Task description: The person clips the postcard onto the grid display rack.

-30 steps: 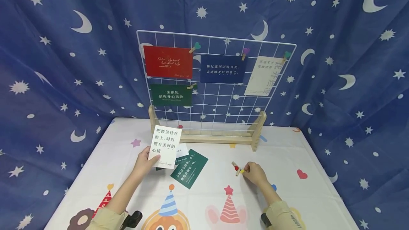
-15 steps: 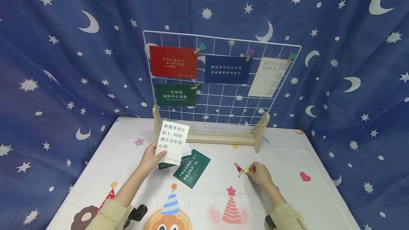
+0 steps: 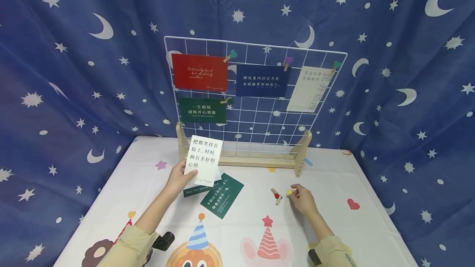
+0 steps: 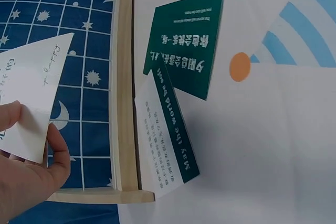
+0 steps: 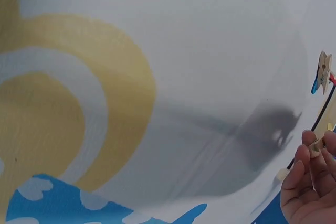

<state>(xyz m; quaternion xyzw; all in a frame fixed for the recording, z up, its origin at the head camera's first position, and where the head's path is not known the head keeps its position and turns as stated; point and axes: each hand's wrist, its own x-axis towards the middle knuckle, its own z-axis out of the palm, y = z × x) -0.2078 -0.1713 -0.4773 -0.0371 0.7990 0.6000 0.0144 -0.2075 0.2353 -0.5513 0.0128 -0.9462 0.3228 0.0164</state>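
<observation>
A white postcard [image 3: 205,160] with printed writing is held up by my left hand [image 3: 179,179], thumb on its face. It stands above the postcards on the table, in front of the rack's left leg. My right hand [image 3: 303,201] pinches a small wooden clothespin [image 5: 315,147] with a yellow decoration [image 3: 290,192], raised over the table. Just left of it lie wooden clothespins [image 3: 276,196], one with a red heart. Below the left hand are a dark green postcard [image 3: 222,196] and a white-and-green one [image 4: 167,135], partly overlapping.
A white wire grid rack [image 3: 256,122] on a wooden base [image 3: 256,162] stands at the back. Clipped to it are a red card [image 3: 200,72], a blue card [image 3: 262,80], a cream card [image 3: 309,90] and a green card [image 3: 202,110]. A starry blue curtain [image 3: 400,52] hangs behind.
My left hand has carried the white postcard up and to the right, toward the rack. My right hand has lifted the yellow clothespin away from the others on the table.
</observation>
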